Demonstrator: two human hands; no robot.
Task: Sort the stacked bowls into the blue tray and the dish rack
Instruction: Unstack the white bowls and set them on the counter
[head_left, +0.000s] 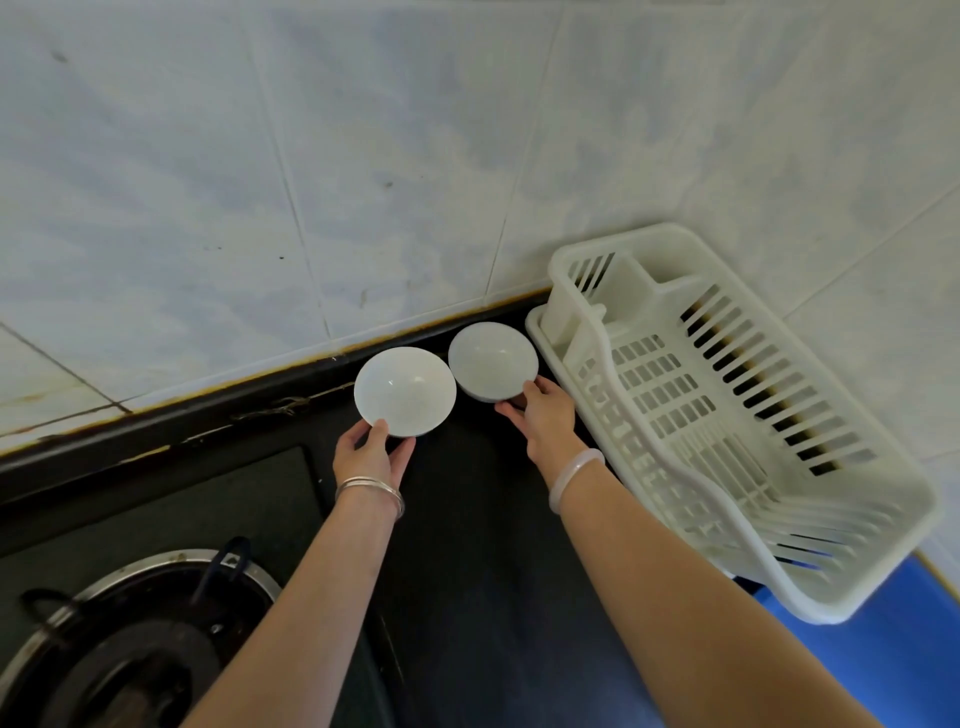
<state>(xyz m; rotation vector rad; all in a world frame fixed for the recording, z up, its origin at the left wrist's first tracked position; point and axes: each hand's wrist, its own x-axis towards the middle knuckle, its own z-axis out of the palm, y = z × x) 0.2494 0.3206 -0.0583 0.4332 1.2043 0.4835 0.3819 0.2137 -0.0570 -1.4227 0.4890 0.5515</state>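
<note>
Two white bowls sit side by side over the black counter near the tiled wall. My left hand (373, 453) grips the near rim of the left bowl (405, 389), thumb on the inside. My right hand (543, 422) grips the near rim of the right bowl (492, 361), thumb on top of the rim. Both bowls tilt toward me and show empty insides. A white plastic dish rack (727, 415) lies to the right of the bowls, with nothing in it. Part of the blue tray (893, 654) shows at the lower right, under the rack's near end.
A gas stove burner (130, 649) with a black pan support is at the lower left. The black countertop (467, 519) runs between the stove and the rack. A white tiled wall (363, 156) stands close behind the bowls.
</note>
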